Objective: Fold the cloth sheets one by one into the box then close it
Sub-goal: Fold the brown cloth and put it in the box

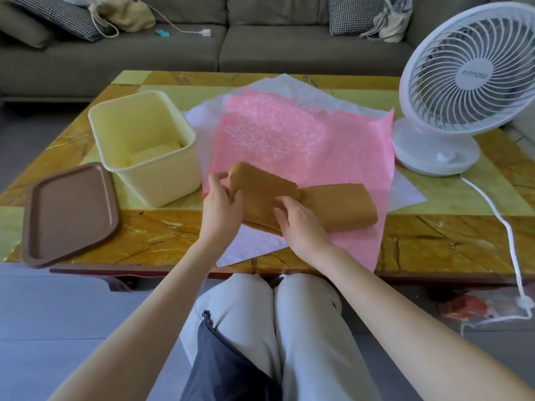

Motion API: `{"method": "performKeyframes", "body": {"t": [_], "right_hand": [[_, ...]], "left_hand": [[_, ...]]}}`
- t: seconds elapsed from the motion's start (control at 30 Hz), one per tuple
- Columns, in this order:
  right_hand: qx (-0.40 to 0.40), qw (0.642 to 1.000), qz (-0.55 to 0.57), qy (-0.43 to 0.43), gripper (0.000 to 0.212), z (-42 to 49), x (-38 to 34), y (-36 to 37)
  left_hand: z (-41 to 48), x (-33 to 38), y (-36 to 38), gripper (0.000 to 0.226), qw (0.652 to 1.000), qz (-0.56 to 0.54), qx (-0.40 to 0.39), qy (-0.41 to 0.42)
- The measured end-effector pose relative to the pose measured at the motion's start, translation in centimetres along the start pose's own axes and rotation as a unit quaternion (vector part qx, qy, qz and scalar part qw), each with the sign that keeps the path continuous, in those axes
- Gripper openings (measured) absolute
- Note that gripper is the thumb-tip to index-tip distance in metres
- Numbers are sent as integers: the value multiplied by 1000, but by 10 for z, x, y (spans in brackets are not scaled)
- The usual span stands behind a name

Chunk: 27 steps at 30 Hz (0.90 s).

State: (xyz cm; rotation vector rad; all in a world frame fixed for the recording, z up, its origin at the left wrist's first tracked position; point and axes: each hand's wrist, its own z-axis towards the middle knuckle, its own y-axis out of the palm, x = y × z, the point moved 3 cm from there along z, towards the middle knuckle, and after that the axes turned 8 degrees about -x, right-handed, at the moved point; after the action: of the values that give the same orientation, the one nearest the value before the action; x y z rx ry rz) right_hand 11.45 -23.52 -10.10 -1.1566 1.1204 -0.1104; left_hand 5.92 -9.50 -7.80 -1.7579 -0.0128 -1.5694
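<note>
A tan cloth sheet (pixel 333 204), folded into a long strip, lies on a pink patterned sheet (pixel 289 140) in the middle of the table. My left hand (pixel 221 201) grips the strip's left end and holds it raised and turned over toward the right. My right hand (pixel 298 224) presses down on the strip's middle with its fingers on the fold. A white sheet (pixel 289 85) lies beneath the pink one. The cream box (pixel 121 111) stands open to the left with a folded pale sheet (pixel 156 153) inside. Its brown lid (pixel 69 212) lies at the table's front left.
A white desk fan (pixel 463 82) stands at the table's right, and its cord (pixel 509 244) hangs over the front edge. A grey sofa (pixel 260 47) with cushions runs behind the table. My knees are below the table's front edge.
</note>
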Motion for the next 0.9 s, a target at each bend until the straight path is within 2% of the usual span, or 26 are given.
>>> {"method": "performKeyframes", "body": {"t": [0.07, 0.17, 0.27, 0.33, 0.43, 0.5, 0.57, 0.63, 0.73, 0.83, 0.9], "right_hand": [[21, 996, 88, 8, 36, -5, -5, -17], [85, 974, 201, 58, 32, -12, 6, -51], [138, 954, 239, 121, 59, -16, 37, -86], [138, 950, 227, 164, 56, -20, 63, -100], [98, 960, 155, 213, 35, -27, 100, -104], [87, 965, 119, 215, 27, -28, 116, -101], [90, 967, 105, 212, 25, -27, 127, -99], [96, 966, 116, 210, 30, -23, 131, -98], [108, 963, 130, 208, 33, -13, 138, -95], [110, 962, 119, 218, 33, -6, 145, -92], [112, 964, 105, 220, 33, -2, 147, -92]], "left_hand": [[-4, 29, 10, 30, 999, -35, 3, 32], [-10, 68, 41, 25, 987, -122, -60, 82], [-15, 88, 78, 26, 975, -131, -148, 102], [-17, 89, 107, 27, 964, -123, -213, 97], [-18, 76, 142, 36, 955, -31, -267, 129], [-17, 62, 152, 39, 948, 123, -249, 157], [-16, 52, 152, 42, 923, 265, -227, 160], [-12, 42, 148, 48, 901, 340, -222, 153], [-6, 35, 143, 54, 894, 350, -232, 157], [0, 36, 143, 42, 907, 292, -260, 158], [6, 33, 146, 41, 898, 303, -279, 153]]}}
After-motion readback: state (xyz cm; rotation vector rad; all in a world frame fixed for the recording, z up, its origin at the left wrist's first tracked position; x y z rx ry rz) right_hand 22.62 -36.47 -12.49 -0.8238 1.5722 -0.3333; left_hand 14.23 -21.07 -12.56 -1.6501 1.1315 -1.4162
